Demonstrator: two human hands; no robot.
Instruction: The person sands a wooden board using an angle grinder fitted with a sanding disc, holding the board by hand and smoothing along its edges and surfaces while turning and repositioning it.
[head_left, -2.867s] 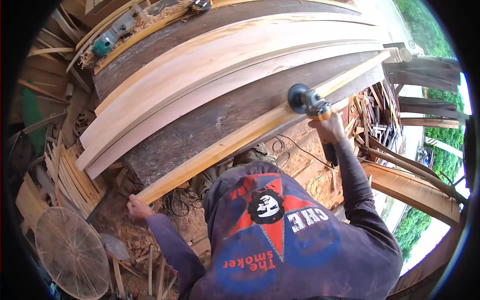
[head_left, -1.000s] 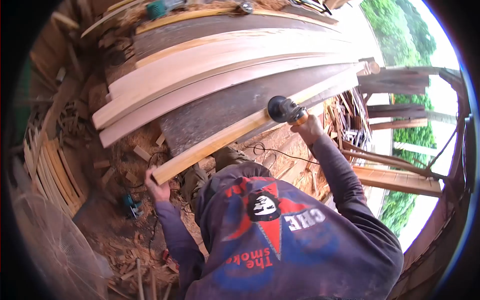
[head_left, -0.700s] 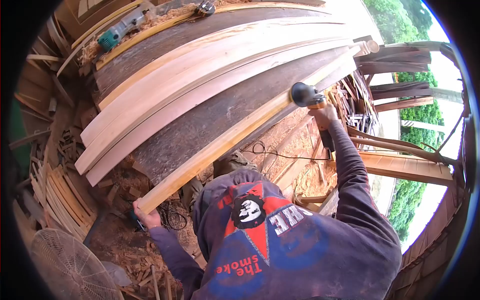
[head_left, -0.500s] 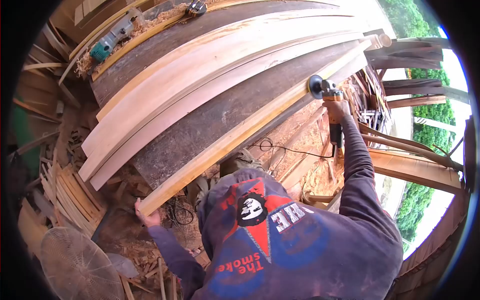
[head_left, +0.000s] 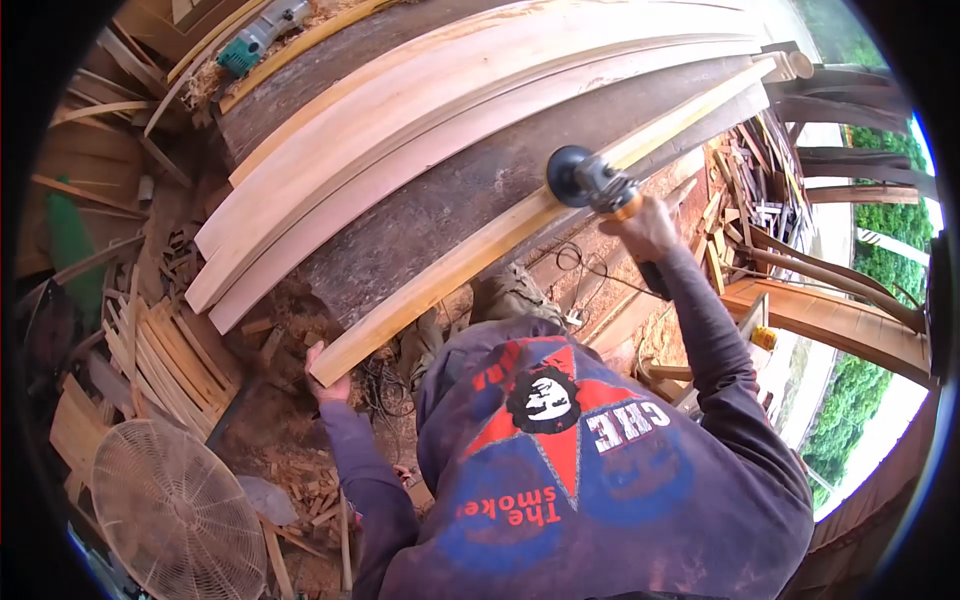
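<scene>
One sander (head_left: 603, 187) in right hand (head_left: 648, 231), left hand (head_left: 335, 389) gripping beam (head_left: 430, 291)

Sander (head_left: 597, 184) at beam (head_left: 480, 258), planks (head_left: 420, 118) behind, fan (head_left: 178, 510) btm L

We count two hands (left hand (head_left: 331, 378), right hand (head_left: 650, 230)), one grinder (head_left: 606, 188), one beam (head_left: 430, 292), one fan (head_left: 178, 510), one teal tool (head_left: 240, 54), one hoodie (head_left: 640, 540). Offcuts (head_left: 318, 503)? Too jumbled for us to tally, lol.

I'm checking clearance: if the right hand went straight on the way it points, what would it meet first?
Likely the long beam; the grinder in the right hand overlaps it in view, though contact is unclear. Beyond: tabletop, then pale planks.
</scene>
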